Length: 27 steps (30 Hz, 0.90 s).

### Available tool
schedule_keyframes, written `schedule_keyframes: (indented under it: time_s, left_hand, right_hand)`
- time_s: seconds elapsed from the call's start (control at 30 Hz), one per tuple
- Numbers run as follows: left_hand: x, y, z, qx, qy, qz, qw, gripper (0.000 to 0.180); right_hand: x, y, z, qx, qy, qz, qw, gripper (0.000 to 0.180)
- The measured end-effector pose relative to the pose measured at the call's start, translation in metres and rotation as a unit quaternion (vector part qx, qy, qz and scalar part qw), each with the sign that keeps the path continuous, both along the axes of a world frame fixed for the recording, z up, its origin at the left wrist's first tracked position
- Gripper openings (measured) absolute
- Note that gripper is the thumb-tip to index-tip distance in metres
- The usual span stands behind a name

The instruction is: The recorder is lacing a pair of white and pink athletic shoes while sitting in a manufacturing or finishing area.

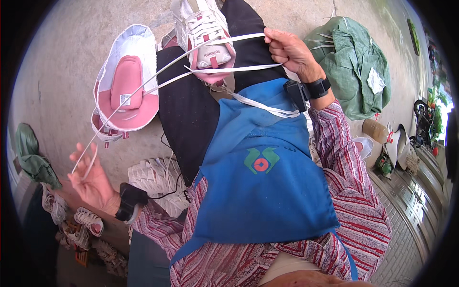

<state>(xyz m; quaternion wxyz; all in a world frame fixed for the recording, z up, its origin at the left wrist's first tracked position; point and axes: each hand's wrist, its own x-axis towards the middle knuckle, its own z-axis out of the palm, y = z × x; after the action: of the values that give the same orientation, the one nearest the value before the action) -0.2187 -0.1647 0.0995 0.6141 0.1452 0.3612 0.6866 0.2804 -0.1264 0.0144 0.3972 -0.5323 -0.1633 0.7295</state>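
Observation:
A white and pink sneaker (205, 33) rests on my dark-trousered knee, tongue pulled up. A long white shoelace (158, 71) runs from it in two strands to each side. My right hand (289, 50) grips the lace's strands just right of the sneaker. My left hand (88, 179) is raised at lower left, pinching the lace's other end between its fingers. The sneaker's mate (126, 81) lies on the concrete ground, its pink insole showing. I wear a blue apron (258, 177) and a black band on each wrist.
A green sack (356, 67) lies on the ground at upper right, with a brown bottle (375, 130) and clutter below it. More shoes (86, 222) pile at lower left, white woven shoes (158, 182) by my leg. A green cloth (33, 160) is at far left.

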Motion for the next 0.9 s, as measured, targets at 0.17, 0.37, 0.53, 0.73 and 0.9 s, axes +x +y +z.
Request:
schedule_keyframes:
  time_s: [0.17, 0.37, 0.53, 0.73, 0.9]
  left_hand:
    - [-0.052, 0.017, 0.026, 0.03, 0.03, 0.068, 0.997, 0.013]
    - [-0.083, 0.022, 0.048, 0.161, -0.073, 0.092, 0.98, 0.008]
    - [-0.017, 0.034, 0.028, 0.099, 0.239, -0.059, 0.964, 0.03]
    - [0.187, 0.067, -0.037, 0.076, 0.583, -0.234, 0.775, 0.033]
    - [0.228, 0.085, -0.069, 0.22, 0.727, -0.249, 0.6, 0.025]
  right_hand:
    - [-0.008, 0.012, -0.019, 0.062, -0.244, 0.026, 0.967, 0.029]
    - [0.02, 0.023, 0.004, 0.088, -0.32, 0.204, 0.921, 0.027]
    - [0.02, 0.011, -0.024, 0.277, -0.628, 0.24, 0.686, 0.027]
    - [-0.03, 0.0, 0.02, 0.42, -0.544, 0.176, 0.705, 0.017]
    - [-0.046, -0.025, 0.021, 0.42, -0.555, 0.314, 0.646, 0.018]
